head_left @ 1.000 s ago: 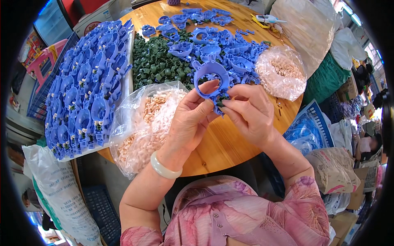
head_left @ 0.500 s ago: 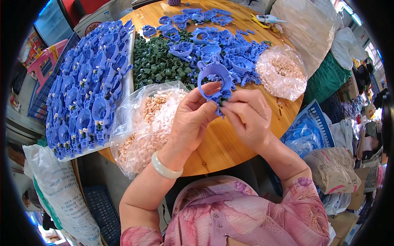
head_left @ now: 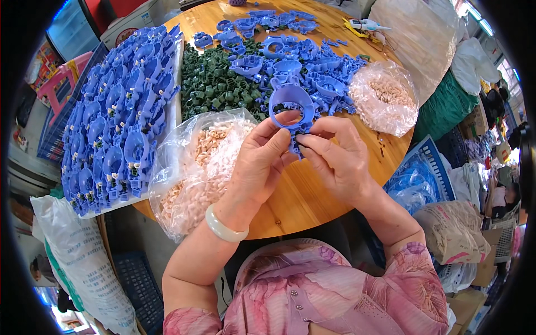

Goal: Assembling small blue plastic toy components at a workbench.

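Over the table's near half, my left hand (head_left: 258, 156) grips a blue plastic part (head_left: 289, 89) with a large round ring and small ears on top. Thumb and fingers close on its lower end, and the ring stands up above them. My right hand (head_left: 341, 153) pinches at the same lower end from the right. A small dark green plastic piece shows there at its fingertips, mostly hidden. Just beyond the hands lie a heap of blue plastic parts (head_left: 329, 86) and a pile of dark green pieces (head_left: 218, 84).
A board of assembled blue parts (head_left: 114, 117) in rows stands at the left. Clear bags of pale pink pieces lie left (head_left: 192, 173) and right (head_left: 385, 97) on the round wooden table (head_left: 290, 206). A glue gun (head_left: 365, 25) lies at the far right.
My right fingers have pressed in closer to the blue part's lower end, and the dark green piece shows less than before. The left hand has barely moved.
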### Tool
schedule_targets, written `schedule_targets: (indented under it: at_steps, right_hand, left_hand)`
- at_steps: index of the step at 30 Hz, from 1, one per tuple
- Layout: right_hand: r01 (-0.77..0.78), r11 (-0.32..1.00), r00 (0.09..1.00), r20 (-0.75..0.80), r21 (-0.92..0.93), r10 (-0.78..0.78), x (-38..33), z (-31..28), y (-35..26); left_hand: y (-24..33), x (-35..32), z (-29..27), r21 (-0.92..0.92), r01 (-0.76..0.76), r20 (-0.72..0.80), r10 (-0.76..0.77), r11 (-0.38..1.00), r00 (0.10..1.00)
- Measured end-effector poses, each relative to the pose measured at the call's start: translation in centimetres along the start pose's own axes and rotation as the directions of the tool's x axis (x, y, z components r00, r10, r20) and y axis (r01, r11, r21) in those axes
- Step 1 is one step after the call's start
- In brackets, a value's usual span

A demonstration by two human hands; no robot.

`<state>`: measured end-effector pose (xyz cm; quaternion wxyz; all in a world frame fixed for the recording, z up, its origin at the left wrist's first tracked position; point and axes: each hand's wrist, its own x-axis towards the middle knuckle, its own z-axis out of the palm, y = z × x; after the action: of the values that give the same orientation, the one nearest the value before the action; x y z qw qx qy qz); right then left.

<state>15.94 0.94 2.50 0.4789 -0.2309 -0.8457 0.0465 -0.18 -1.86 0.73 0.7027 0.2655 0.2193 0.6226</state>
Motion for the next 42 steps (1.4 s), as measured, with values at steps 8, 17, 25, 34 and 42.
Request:
schedule_targets:
  at_steps: [8, 17, 25, 34, 42]
  right_hand:
    - [0.06, 0.994, 0.998, 0.041, -0.089, -0.057, -0.3, 0.2, 0.2]
    - [0.012, 0.997, 1.0, 0.02, 0.076, -0.013, 1.4, -0.8, -1.2]
    - [-0.016, 0.944, 0.966, 0.249, 0.328, -0.071, 4.7, 0.1, -3.3]
    - [0.212, 0.971, 0.682, 0.694, 0.114, -0.231, 10.1, 9.5, -1.8]
    - [0.271, 0.962, 0.394, 0.91, 0.023, -0.133, 10.5, 13.5, -2.9]
  left_hand:
    - [-0.2, 0.1, -0.1, 0.022, 0.015, 0.01, -0.015, 1.0, 1.0]
    - [-0.3, 0.5, -0.2, -0.003, 0.02, -0.051, -0.02, 1.0, 0.999]
    - [-1.8, 0.5, -0.7, -0.154, -0.085, 0.125, 0.105, 0.984, 0.987]
    - [-4.1, 1.3, -2.8, 0.015, -0.04, 0.001, 0.04, 0.999, 0.999]
    - [-3.0, 0.8, -0.6, 0.059, 0.085, -0.186, -0.073, 0.995, 0.98]
